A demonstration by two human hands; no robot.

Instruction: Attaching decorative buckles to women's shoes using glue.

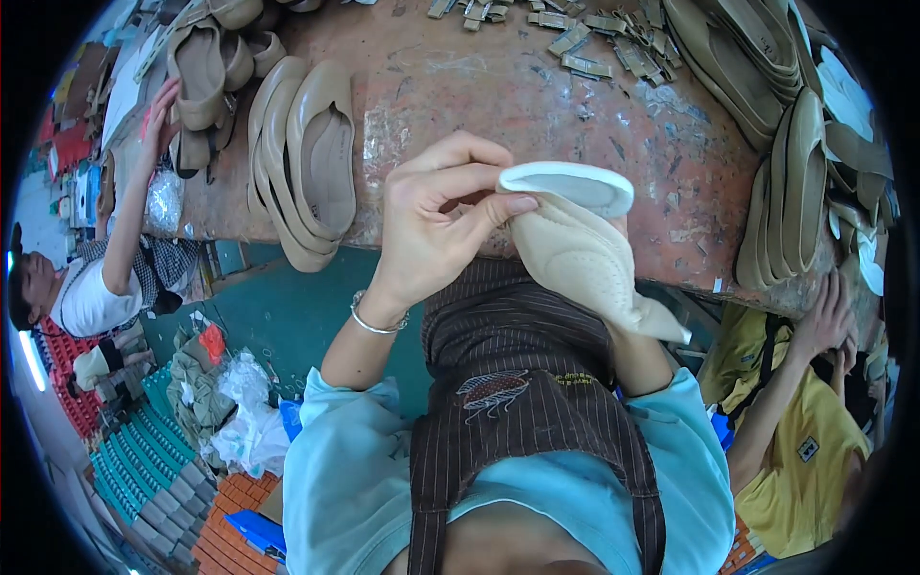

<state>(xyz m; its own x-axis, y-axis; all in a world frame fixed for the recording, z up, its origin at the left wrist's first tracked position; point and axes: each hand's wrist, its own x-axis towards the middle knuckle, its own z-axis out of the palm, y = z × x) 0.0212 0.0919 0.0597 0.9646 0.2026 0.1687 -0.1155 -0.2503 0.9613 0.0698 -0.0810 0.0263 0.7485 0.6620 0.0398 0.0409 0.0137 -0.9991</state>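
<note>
A beige padded insole (575, 254) with curved stitching is held up in front of my apron. Its rounded upper end shows a thick white rim (613, 182) around a grey surface. My left hand (436, 206) pinches the edge at that end between thumb and fingers, its other fingers curled. Behind the insole is my right hand (621, 226), of which only a sliver of skin shows; its fingers are hidden. The narrower end of the insole hangs down to the right, across my right forearm (640, 359).
Nested beige flat shoes (311, 163) stand on the worn table (431, 96) at left, more (781, 192) at right. Small tan bow-like pieces (585, 48) lie at the back. One co-worker's hand (161, 120) touches shoes at far left; another's hands (829, 316) rest by the right edge.
</note>
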